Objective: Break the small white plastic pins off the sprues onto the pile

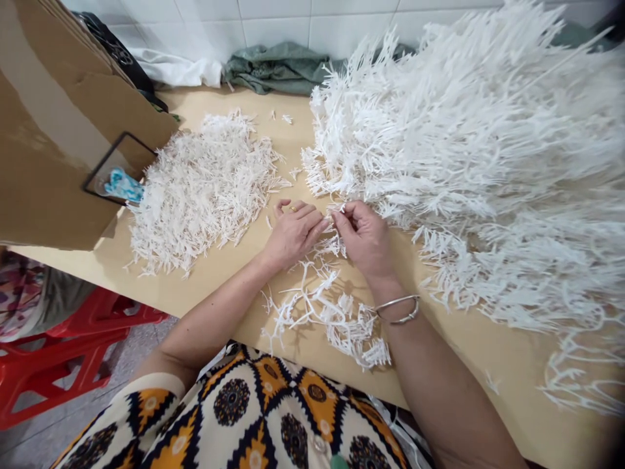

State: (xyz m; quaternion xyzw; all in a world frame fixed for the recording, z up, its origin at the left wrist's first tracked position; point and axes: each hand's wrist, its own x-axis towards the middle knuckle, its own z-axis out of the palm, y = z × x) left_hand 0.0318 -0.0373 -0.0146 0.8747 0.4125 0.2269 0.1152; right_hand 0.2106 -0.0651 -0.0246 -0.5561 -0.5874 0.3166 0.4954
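Observation:
Near the middle of the table, my left hand (296, 233) and my right hand (364, 238) meet almost fingertip to fingertip. Thumb and forefinger of the right hand pinch a small white branched piece (340, 210). The left fingers are bent together at the same spot; what they grip is mostly hidden. Below the hands lie loose white branching pieces (312, 303). A low pile of short white sprigs (205, 189) spreads to the left. To the right rises a much larger heap of long white branched strands (463, 143).
A cardboard box (63, 130) stands at the left, with a black wire frame (105, 159) and a blue-white packet (124, 185) beside it. Green cloth (278, 67) and white cloth (178, 67) lie along the tiled wall. Red stools (63, 358) are at lower left.

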